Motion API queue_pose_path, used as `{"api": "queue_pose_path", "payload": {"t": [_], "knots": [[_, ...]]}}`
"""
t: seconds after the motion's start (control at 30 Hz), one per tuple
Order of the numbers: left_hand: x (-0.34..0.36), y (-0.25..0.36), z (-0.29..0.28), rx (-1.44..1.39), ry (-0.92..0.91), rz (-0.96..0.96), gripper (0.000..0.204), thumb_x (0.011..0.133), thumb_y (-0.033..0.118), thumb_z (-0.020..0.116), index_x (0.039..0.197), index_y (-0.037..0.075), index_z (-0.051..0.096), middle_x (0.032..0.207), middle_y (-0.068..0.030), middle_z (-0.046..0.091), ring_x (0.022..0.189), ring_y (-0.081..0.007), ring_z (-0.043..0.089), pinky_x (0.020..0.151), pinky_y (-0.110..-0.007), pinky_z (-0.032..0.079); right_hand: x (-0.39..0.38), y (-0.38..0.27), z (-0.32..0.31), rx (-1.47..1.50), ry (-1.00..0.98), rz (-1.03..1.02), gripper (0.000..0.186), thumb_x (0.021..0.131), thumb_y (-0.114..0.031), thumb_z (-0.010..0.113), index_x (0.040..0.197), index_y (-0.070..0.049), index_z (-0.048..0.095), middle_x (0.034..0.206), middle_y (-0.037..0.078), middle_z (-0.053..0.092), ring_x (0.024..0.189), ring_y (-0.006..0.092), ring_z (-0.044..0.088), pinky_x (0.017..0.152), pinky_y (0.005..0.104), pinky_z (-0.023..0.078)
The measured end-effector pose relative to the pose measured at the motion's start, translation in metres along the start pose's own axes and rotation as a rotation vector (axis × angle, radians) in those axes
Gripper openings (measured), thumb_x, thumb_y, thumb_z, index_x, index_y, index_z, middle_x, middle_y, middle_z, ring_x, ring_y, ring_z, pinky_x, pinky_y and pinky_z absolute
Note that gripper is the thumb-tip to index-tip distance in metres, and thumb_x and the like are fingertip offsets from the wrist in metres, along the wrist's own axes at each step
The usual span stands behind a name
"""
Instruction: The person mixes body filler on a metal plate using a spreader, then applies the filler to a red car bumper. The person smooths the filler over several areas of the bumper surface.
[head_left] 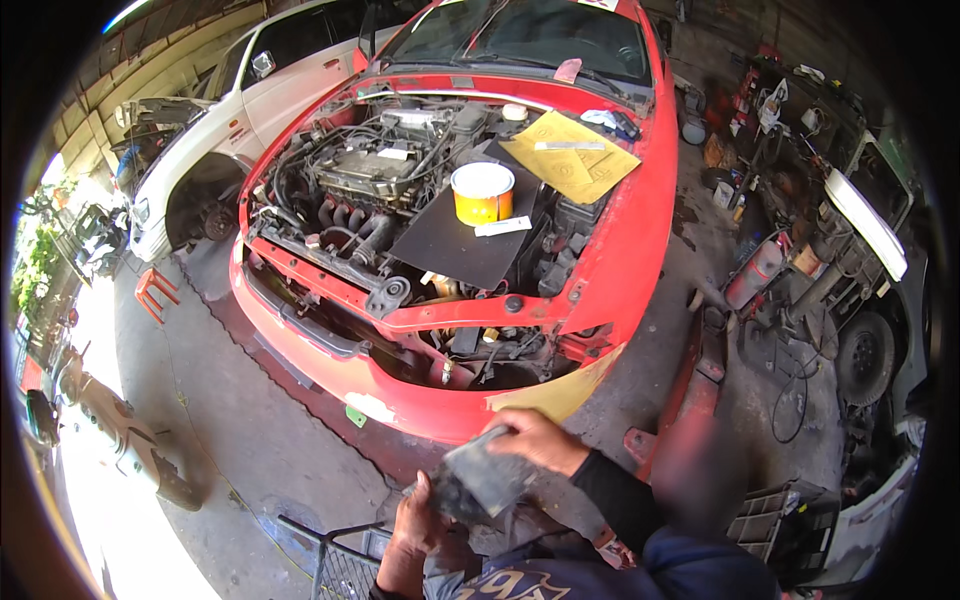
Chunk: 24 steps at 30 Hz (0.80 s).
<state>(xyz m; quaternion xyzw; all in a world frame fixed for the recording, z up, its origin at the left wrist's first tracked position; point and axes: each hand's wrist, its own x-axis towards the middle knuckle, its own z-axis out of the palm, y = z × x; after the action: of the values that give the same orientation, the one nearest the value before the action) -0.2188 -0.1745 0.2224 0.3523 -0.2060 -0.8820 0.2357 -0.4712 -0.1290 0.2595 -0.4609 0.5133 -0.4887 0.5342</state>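
Observation:
Above my lap, in front of a red car's bumper [350, 390], my right hand [540, 440] pinches the upper edge of a flat grey plate [490, 470]. My left hand [418, 515], thumb up, is closed on a dark, blackened piece [452, 500] that the plate partly covers; its exact kind is unclear. A tan patch [560, 390] marks the bumper corner just beyond my right hand. On a black board [450, 245] across the engine bay stands a yellow tin [483, 205] with a white top. Next to the tin lies a small white strip [503, 227].
Yellow-brown paper sheets [580, 160] lie on the right fender side. A red floor jack [690, 390] stands to the right, near a red cylinder [757, 273]. Left are a red stool [157, 292] and a white vehicle [265, 110]. A black mesh frame [345, 560] is beside my left arm.

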Motion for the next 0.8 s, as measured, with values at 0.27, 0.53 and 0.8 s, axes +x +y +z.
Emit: {"api": "queue_pose_path", "payload": {"t": [0.27,0.53,0.8], "knots": [[0.023,-0.018,0.102,0.378,-0.077,0.196,0.045,0.095,0.032,0.061,0.125,-0.002,0.058,0.117,-0.0101,0.066,0.105,-0.0238,0.064,0.094,-0.04,0.05,-0.09,-0.027,-0.044,0.185,-0.043,0.198,0.013,0.086,-0.009,0.073,0.097,-0.006,0.068,0.095,-0.003,0.063,0.094,0.0084,0.057,0.084,0.0256,0.046],[0.036,0.055,0.08,0.4,0.009,0.382,0.049,0.096,0.053,0.053,0.096,0.005,0.063,0.091,-0.0116,0.067,0.1,-0.0251,0.064,0.095,-0.042,0.046,-0.082,-0.043,-0.03,0.685,0.761,-0.246,0.02,0.085,-0.001,0.068,0.105,-0.004,0.065,0.095,0.002,0.065,0.088,0.0086,0.06,0.077,0.0219,0.048],[0.025,0.004,0.12,0.235,-0.602,-0.164,0.067,0.09,0.043,0.067,0.142,0.008,0.042,0.141,-0.0127,0.049,0.132,-0.0326,0.046,0.106,-0.053,0.038,-0.056,-0.062,0.022,0.539,0.933,-0.308,0.018,0.09,-0.006,0.068,0.107,-0.003,0.064,0.087,0.0,0.063,0.076,0.0047,0.055,0.067,0.0221,0.047]]}}
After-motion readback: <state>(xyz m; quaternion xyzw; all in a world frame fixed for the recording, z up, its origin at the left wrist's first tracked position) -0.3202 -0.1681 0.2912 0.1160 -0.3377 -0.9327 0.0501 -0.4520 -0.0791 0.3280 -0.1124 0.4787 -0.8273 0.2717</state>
